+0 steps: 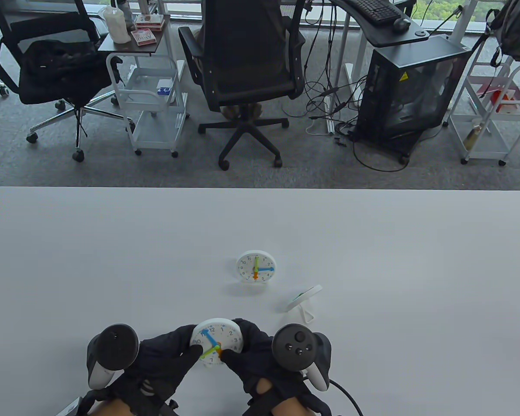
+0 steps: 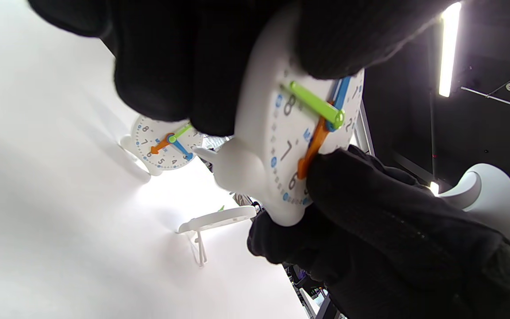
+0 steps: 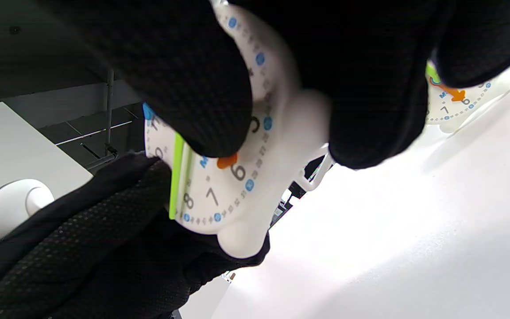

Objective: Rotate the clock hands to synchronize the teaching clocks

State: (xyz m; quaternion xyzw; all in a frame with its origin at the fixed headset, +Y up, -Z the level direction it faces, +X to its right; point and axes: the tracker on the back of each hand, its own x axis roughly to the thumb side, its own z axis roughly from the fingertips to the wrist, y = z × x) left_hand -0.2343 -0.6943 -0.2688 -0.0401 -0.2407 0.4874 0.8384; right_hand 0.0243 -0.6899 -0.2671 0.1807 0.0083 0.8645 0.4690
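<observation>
Above the white tabletop, both hands share the held teaching clock: left hand grips its rim, right hand pinches the orange hand. Likely light, rigid plastic; steady the rim and turn each thin hand near its tip.

Two clocks beyond hands

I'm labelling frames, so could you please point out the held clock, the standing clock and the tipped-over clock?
held clock [image 1: 225, 336]: table view, upper dial.
standing clock [image 1: 256, 267]: table view, dial centre.
tipped-over clock [image 1: 305, 297]: table view, white back.
</observation>
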